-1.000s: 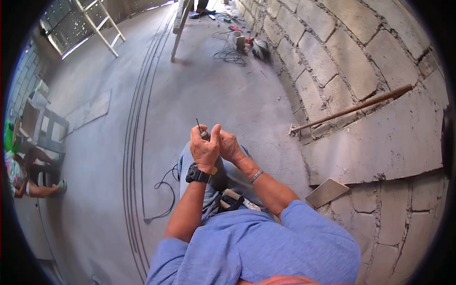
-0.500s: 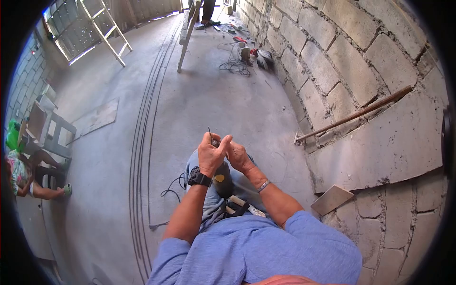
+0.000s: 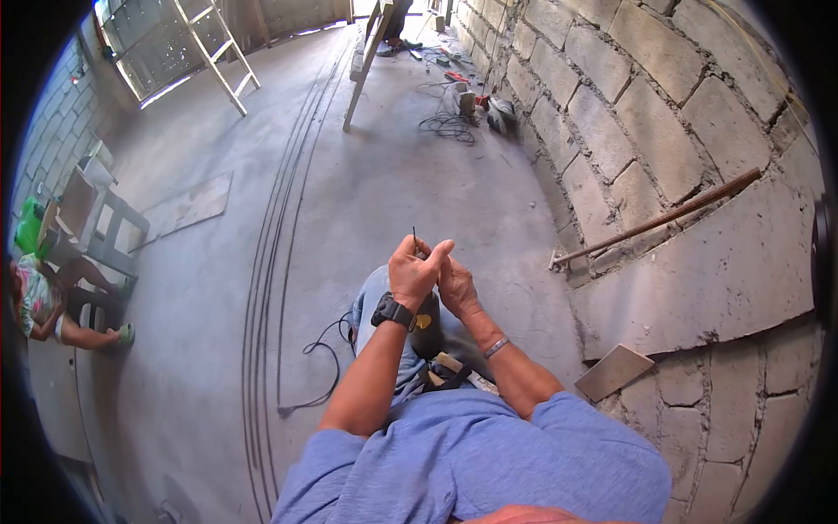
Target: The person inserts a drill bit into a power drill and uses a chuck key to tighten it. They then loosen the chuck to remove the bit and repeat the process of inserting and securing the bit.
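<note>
A dark power drill [image 3: 428, 342] with a yellow label stands upright between my knees. From its top a thin drill bit [image 3: 415, 234] points up past my fingers. My left hand [image 3: 414, 272], with a black watch on the wrist, is closed around the drill's chuck end. Pressed against it from the other side is my right hand [image 3: 456, 285], its fingers curled and mostly hidden. The chuck itself is largely covered by both hands. A black cord [image 3: 335, 365] loops on the floor beside my left leg.
Long thin rods [image 3: 262, 288] lie along the floor at left. A block wall [image 3: 611, 131] rises at right, with a rusty bar [image 3: 663, 214] and a loose tile [image 3: 614, 372] by it. Ladders [image 3: 218, 54], tangled cable [image 3: 448, 129] and another person's legs [image 3: 397, 26] are ahead. Someone sits [image 3: 39, 301] at far left.
The view has shifted slightly, so my hands appear farther right. Both hands stay together at the drill's top, and the chuck is more covered than before.
</note>
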`<act>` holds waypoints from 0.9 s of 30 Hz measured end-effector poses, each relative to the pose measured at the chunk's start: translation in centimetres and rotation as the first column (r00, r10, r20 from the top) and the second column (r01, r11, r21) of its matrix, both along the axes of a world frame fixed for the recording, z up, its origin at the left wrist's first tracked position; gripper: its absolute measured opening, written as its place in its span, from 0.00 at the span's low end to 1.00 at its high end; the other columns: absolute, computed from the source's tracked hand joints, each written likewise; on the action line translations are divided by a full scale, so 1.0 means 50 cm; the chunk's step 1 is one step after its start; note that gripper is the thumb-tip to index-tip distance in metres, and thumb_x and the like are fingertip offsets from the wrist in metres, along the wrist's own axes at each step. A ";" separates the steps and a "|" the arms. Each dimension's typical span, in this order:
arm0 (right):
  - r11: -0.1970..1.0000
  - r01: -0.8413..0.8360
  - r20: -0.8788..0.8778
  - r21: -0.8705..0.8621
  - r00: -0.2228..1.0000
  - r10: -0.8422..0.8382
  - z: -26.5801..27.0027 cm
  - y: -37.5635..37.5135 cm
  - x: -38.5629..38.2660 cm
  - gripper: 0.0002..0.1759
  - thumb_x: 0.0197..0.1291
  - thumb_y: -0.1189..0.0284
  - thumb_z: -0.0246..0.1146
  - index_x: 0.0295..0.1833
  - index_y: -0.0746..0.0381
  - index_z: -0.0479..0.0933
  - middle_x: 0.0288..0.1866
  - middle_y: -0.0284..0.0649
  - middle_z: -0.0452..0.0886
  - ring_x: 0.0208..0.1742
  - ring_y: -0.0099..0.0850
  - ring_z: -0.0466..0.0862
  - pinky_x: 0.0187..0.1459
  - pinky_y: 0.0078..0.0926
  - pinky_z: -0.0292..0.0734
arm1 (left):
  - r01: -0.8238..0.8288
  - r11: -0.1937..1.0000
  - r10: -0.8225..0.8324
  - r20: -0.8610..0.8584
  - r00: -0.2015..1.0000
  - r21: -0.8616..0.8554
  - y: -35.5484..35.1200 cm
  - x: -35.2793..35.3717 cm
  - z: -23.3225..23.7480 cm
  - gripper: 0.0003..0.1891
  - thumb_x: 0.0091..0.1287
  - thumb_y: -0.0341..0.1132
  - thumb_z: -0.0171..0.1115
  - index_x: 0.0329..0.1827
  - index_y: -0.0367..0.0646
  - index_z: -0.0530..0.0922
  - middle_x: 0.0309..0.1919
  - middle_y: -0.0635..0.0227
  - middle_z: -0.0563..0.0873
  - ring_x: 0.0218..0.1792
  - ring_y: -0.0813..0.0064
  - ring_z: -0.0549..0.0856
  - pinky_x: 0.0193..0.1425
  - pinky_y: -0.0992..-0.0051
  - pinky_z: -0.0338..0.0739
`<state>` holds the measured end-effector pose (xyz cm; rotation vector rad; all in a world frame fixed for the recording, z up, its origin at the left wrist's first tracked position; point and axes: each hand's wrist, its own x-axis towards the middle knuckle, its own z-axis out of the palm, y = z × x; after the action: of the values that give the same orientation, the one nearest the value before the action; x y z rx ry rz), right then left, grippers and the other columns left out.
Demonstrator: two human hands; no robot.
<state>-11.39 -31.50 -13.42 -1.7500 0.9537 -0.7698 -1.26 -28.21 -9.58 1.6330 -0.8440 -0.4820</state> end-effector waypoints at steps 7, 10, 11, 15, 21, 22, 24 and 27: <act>0.995 0.102 -0.109 0.022 0.989 -0.099 0.003 0.006 -0.002 0.38 0.70 0.40 0.36 0.42 0.65 0.76 0.23 0.40 0.73 0.27 0.29 0.74 0.31 0.32 0.72 | 0.046 0.999 -0.044 -0.074 0.996 0.026 -0.009 0.004 -0.005 0.25 0.50 0.52 0.75 0.21 0.41 0.73 0.14 0.67 0.78 0.18 0.77 0.77 0.24 0.75 0.72; 0.987 0.136 -0.114 -0.082 0.983 -0.145 -0.019 0.003 0.003 0.36 0.71 0.43 0.36 0.42 0.64 0.76 0.24 0.43 0.74 0.27 0.32 0.76 0.32 0.33 0.72 | 0.061 0.998 -0.059 -0.082 0.995 0.027 -0.010 0.004 0.012 0.24 0.51 0.50 0.75 0.21 0.40 0.73 0.14 0.70 0.76 0.19 0.80 0.74 0.23 0.76 0.70; 0.973 0.154 -0.119 -0.171 0.977 -0.176 -0.032 0.003 0.002 0.34 0.72 0.45 0.37 0.43 0.63 0.76 0.24 0.45 0.75 0.28 0.33 0.77 0.32 0.34 0.72 | 0.073 0.997 -0.070 -0.091 0.993 0.028 -0.007 -0.001 0.015 0.23 0.52 0.48 0.75 0.20 0.39 0.73 0.15 0.72 0.75 0.19 0.83 0.69 0.22 0.77 0.67; 0.955 0.170 0.182 0.243 0.959 -0.217 -0.106 -0.011 -0.009 0.32 0.72 0.47 0.45 0.53 0.66 0.78 0.36 0.32 0.80 0.41 0.23 0.76 0.41 0.27 0.72 | 0.182 0.976 -0.189 -0.046 0.981 -0.121 -0.028 0.005 -0.040 0.24 0.51 0.49 0.75 0.20 0.36 0.74 0.16 0.65 0.75 0.22 0.79 0.71 0.26 0.74 0.70; 0.976 0.014 0.095 0.219 0.995 -0.036 -0.017 -0.010 -0.039 0.32 0.70 0.44 0.46 0.35 0.64 0.77 0.19 0.31 0.74 0.19 0.21 0.73 0.22 0.26 0.69 | 0.219 0.975 -0.223 -0.148 0.964 -0.043 -0.002 0.005 -0.001 0.21 0.57 0.45 0.74 0.23 0.41 0.72 0.18 0.74 0.75 0.23 0.86 0.71 0.25 0.80 0.68; 0.996 0.022 0.067 0.086 0.997 -0.028 0.002 -0.009 -0.034 0.31 0.70 0.46 0.48 0.32 0.64 0.75 0.18 0.32 0.75 0.20 0.21 0.74 0.23 0.25 0.70 | 0.214 0.976 -0.218 -0.133 0.967 -0.047 -0.001 0.012 -0.005 0.21 0.57 0.45 0.73 0.24 0.41 0.72 0.18 0.74 0.74 0.24 0.86 0.71 0.25 0.80 0.68; 0.996 0.024 0.030 -0.091 0.999 -0.021 0.031 -0.020 -0.032 0.26 0.70 0.53 0.53 0.30 0.65 0.72 0.19 0.34 0.78 0.21 0.22 0.76 0.25 0.25 0.72 | 0.200 0.978 -0.205 -0.105 0.973 -0.050 -0.007 0.015 -0.028 0.21 0.58 0.45 0.73 0.24 0.41 0.71 0.19 0.74 0.74 0.24 0.86 0.71 0.25 0.80 0.67; 0.995 -0.077 0.123 -0.058 0.989 0.084 0.055 -0.032 -0.025 0.19 0.71 0.60 0.54 0.33 0.65 0.73 0.20 0.33 0.76 0.23 0.20 0.76 0.26 0.21 0.73 | 0.217 0.970 -0.232 -0.135 0.963 -0.113 -0.013 0.028 -0.057 0.19 0.60 0.44 0.72 0.27 0.40 0.72 0.20 0.75 0.73 0.24 0.86 0.70 0.25 0.80 0.66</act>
<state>-12.66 -33.12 -10.70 -1.7530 0.7800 -0.8493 0.11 -28.87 -12.42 1.4004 -0.9314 -0.7019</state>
